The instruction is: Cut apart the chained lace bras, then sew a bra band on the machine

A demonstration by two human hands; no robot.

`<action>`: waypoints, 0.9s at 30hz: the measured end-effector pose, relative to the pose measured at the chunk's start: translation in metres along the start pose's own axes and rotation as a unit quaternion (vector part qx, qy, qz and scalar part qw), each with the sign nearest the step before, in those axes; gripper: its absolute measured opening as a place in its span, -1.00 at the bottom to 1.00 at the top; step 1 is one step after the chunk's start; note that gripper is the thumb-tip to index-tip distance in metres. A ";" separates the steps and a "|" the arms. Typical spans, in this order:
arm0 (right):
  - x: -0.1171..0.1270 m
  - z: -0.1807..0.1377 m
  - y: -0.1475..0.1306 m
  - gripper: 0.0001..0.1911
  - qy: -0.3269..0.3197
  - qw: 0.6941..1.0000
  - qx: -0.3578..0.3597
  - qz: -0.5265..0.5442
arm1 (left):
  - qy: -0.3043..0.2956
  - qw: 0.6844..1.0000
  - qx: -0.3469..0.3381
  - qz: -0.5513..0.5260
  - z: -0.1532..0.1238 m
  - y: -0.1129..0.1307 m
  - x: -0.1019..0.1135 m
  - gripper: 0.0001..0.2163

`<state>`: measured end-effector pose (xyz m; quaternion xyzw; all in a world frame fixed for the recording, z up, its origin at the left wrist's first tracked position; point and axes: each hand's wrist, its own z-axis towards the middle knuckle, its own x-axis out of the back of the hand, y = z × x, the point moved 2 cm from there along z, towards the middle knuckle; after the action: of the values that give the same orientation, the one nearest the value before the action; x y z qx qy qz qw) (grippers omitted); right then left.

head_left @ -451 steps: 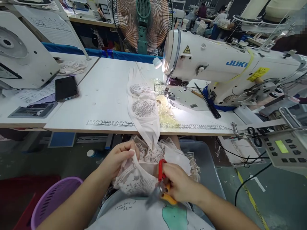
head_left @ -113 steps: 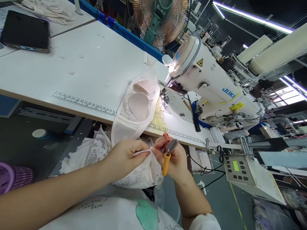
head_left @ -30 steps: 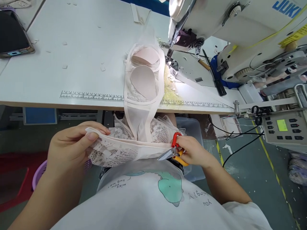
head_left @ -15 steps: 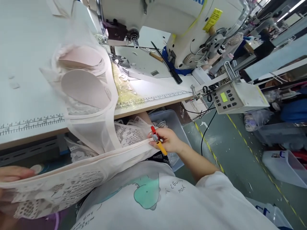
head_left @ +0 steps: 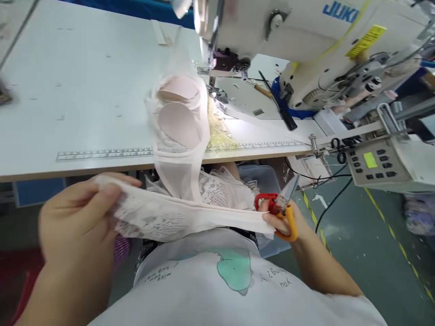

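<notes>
Between my hands a pale pink lace bra is stretched along its band, just in front of my shirt. My left hand pinches one end between thumb and fingers. At the other end, my right hand grips the band and also holds scissors with a red and a yellow handle, their blades pointing up and away. Another moulded-cup bra lies on the sewing table and hangs over its front edge, behind the held one. More lace rests below the table edge.
A white sewing machine stands at the back right of the table. Near its base lie a black-handled tool and a wooden-handled awl. A control box juts out at right. A clear plastic bin sits under the table.
My left hand has come further into view, moving right and up with its end of the bra. In my right hand the scissors have turned, so blades and both handle loops show. The view has shifted left.
</notes>
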<state>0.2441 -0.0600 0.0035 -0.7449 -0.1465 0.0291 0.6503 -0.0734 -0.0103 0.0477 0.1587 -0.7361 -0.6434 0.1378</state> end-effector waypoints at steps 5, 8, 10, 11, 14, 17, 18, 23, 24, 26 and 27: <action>0.008 0.002 0.019 -0.69 0.059 0.997 -0.045 -0.019 | -0.038 0.993 0.100 -0.041 0.017 -0.018 -0.030 -0.85; 0.007 0.007 0.024 -0.66 0.068 0.996 -0.056 -0.030 | -0.035 0.992 0.102 -0.067 0.022 -0.026 -0.038 -0.85; 0.006 0.009 0.025 -0.65 0.073 0.995 -0.061 -0.036 | -0.038 0.993 0.088 -0.076 0.022 -0.026 -0.040 -0.86; 0.006 0.010 0.024 -0.65 0.071 0.995 -0.064 -0.040 | -0.041 0.993 0.079 -0.079 0.022 -0.025 -0.041 -0.87; 0.007 0.014 0.022 -0.66 0.053 0.994 -0.076 -0.052 | -0.055 0.993 0.062 -0.081 0.023 -0.021 -0.043 -0.92; 0.012 0.024 0.017 -0.69 0.043 0.988 -0.067 -0.129 | -0.076 0.994 0.047 -0.064 0.023 -0.017 -0.045 -0.95; 0.015 0.029 0.013 -0.70 0.049 0.983 -0.049 -0.170 | -0.084 0.994 0.041 -0.058 0.023 -0.016 -0.045 -0.95; 0.011 0.055 -0.021 -0.80 0.076 0.954 0.098 -0.273 | -0.133 0.991 -0.007 -0.019 0.019 -0.013 -0.042 -0.98; 0.005 0.061 -0.028 -0.83 0.062 0.954 0.124 -0.267 | -0.140 0.990 -0.020 -0.013 0.018 -0.013 -0.041 -0.98; -0.012 0.072 -0.038 -0.88 0.014 0.956 0.164 -0.242 | -0.151 0.988 -0.041 0.001 0.017 -0.013 -0.039 -0.96; -0.021 0.078 -0.041 -0.88 -0.014 0.957 0.179 -0.229 | -0.158 0.986 -0.046 0.009 0.017 -0.013 -0.038 -0.94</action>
<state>0.1980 0.0140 0.0285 -0.5624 -0.3144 -0.0843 0.7601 -0.0453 0.0186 0.0327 0.0424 -0.7197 -0.6922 0.0327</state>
